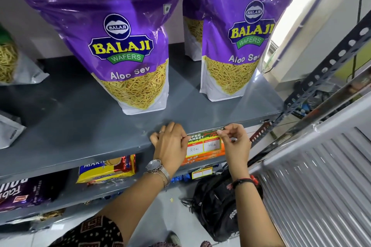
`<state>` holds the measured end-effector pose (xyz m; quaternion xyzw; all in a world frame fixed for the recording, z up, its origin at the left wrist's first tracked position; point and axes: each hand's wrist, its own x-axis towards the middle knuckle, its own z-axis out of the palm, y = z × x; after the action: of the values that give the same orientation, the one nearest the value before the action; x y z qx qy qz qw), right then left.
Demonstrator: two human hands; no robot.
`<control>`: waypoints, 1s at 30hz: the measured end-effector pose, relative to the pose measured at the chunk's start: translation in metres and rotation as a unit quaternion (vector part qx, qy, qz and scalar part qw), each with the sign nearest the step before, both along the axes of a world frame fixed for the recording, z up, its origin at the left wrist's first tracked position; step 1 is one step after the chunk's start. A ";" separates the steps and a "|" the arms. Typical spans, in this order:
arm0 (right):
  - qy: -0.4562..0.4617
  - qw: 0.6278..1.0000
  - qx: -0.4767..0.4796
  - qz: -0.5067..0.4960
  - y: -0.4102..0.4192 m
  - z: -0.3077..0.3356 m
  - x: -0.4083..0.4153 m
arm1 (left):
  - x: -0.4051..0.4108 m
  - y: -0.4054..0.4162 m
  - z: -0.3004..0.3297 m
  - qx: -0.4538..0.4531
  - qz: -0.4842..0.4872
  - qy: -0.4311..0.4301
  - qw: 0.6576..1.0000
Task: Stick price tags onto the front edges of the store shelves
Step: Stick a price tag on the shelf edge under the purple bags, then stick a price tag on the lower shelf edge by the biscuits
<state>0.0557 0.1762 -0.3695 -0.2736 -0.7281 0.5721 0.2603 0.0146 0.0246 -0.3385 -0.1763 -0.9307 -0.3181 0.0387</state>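
Observation:
An orange and green price tag with two white boxes of handwritten numbers lies against the front edge of the grey metal shelf. My left hand pinches the tag's upper left corner, its other fingers resting on the shelf top. My right hand pinches the tag's upper right corner at the shelf lip. The tag's side edges are hidden behind my fingers.
Two purple snack bags stand on the shelf behind the tag. A lower shelf carries a small yellow tag and a yellow biscuit pack. A black backpack lies on the floor. Corrugated metal and a perforated upright stand at right.

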 end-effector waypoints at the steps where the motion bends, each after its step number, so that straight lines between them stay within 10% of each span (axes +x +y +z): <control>1: 0.004 1.000 -0.001 -0.009 0.001 0.000 0.000 | -0.001 0.000 0.000 0.004 0.002 0.000 1.000; 16: 0.020 0.988 0.153 0.030 -0.018 0.044 -0.005 | -0.010 -0.043 0.032 -0.023 -0.070 0.078 0.994; 21: 0.096 0.955 0.247 0.133 -0.118 0.071 -0.023 | -0.003 -0.148 0.058 -0.096 -0.046 0.218 0.970; 30: 0.108 0.850 0.298 0.420 -0.323 0.069 -0.037 | 0.015 -0.390 0.029 -0.180 0.162 0.216 0.946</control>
<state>0.0188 -0.1468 -0.3002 0.2127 -0.8763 0.4085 0.1416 0.0297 -0.3659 -0.3091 -0.0913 -0.9578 -0.0895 0.2574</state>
